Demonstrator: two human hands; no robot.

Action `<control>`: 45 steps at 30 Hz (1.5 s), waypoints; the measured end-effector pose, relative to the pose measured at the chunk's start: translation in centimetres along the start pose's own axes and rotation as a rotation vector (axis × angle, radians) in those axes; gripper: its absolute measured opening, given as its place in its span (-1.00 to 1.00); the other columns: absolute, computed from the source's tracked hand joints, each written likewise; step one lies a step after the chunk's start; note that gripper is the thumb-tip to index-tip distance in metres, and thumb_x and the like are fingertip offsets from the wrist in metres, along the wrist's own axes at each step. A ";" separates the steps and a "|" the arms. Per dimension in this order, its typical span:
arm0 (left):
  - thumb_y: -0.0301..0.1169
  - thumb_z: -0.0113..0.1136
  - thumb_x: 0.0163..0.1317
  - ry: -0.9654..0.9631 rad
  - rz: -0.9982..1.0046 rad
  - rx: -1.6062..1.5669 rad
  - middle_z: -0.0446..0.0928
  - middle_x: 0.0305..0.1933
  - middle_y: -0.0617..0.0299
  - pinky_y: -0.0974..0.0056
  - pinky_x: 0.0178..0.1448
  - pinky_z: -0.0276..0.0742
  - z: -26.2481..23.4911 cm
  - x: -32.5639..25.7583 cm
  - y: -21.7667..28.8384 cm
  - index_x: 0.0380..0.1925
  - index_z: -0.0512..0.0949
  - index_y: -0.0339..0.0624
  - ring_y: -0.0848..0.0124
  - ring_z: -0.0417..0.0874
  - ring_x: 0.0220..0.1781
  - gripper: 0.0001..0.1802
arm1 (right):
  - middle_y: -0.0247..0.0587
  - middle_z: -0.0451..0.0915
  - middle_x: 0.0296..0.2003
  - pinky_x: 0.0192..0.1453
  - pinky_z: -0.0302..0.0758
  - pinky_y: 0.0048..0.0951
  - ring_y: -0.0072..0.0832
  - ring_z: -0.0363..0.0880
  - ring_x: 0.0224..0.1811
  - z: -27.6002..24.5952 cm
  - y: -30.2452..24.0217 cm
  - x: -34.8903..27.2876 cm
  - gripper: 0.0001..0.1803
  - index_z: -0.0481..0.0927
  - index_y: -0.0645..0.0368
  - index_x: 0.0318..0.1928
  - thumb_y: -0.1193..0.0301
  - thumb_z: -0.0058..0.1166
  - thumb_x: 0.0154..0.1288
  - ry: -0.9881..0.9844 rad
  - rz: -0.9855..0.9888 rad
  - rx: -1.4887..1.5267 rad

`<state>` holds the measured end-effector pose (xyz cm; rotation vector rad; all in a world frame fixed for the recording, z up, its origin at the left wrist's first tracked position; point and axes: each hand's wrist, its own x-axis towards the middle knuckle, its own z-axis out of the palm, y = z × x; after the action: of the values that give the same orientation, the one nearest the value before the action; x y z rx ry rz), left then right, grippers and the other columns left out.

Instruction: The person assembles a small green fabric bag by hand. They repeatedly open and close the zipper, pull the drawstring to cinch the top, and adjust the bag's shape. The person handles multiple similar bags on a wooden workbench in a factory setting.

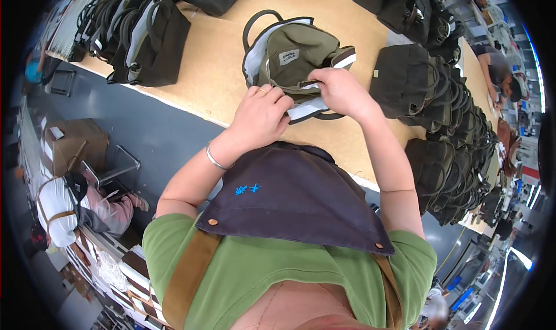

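A handbag with an olive-green lining (301, 40) stands on the table before me, its mouth spread toward me. White material shows along its rim, and a dark loop handle (250, 28) rises at the far left. My left hand (262, 113) grips the near-left edge of the bag, fingers curled over it. At the near-right side my right hand (343, 94) pinches the rim of the lining between thumb and fingers. A light label patch sits on the inner wall. A brown and white strap end (343, 58) sticks out at the right rim.
Dark bags stand in a row at the far left (152, 43). More bags (408, 78) crowd the right side of the tan table (211, 58). A cardboard box (78, 145) is on the left, near a seated person (63, 208). Another person (498, 72) is at the far right.
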<state>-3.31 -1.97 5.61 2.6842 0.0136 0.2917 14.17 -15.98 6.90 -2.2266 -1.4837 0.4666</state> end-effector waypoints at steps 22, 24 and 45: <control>-0.42 0.41 0.05 0.127 0.022 -0.581 0.63 -0.44 0.30 0.29 -0.08 0.42 -2.7 4.1 0.8 -0.39 0.67 -0.15 0.39 0.56 -0.36 -0.87 | -0.43 0.53 -0.40 -0.22 0.43 -0.62 -0.71 0.45 -0.34 -7.1 -0.4 0.9 -0.82 0.55 0.22 -0.08 0.41 0.01 0.41 -0.385 0.002 0.324; -0.45 0.40 0.06 0.232 -0.078 -0.688 0.63 -0.42 0.26 0.30 -0.13 0.46 -2.7 5.1 1.4 -0.39 0.67 -0.19 0.41 0.57 -0.34 -0.88 | -0.41 0.54 -0.36 -0.11 0.43 -0.57 -0.66 0.45 -0.27 -8.0 -1.9 1.5 -0.84 0.56 0.25 -0.10 0.45 0.04 0.37 -0.278 0.239 0.480; -0.41 0.34 0.09 0.065 0.089 -0.522 0.62 -0.25 0.18 0.19 -0.11 0.47 -3.2 5.0 2.0 -0.39 0.55 -0.18 0.18 0.62 -0.22 -0.84 | -0.40 0.61 -0.31 -0.13 0.43 -0.64 -0.71 0.47 -0.26 -8.6 0.1 0.0 -0.85 0.66 0.23 -0.15 0.57 0.18 0.26 -0.563 0.119 0.687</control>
<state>0.86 -2.11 10.31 2.1596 -0.1428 0.3545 18.55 -17.36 14.22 -1.6905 -1.1586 1.4830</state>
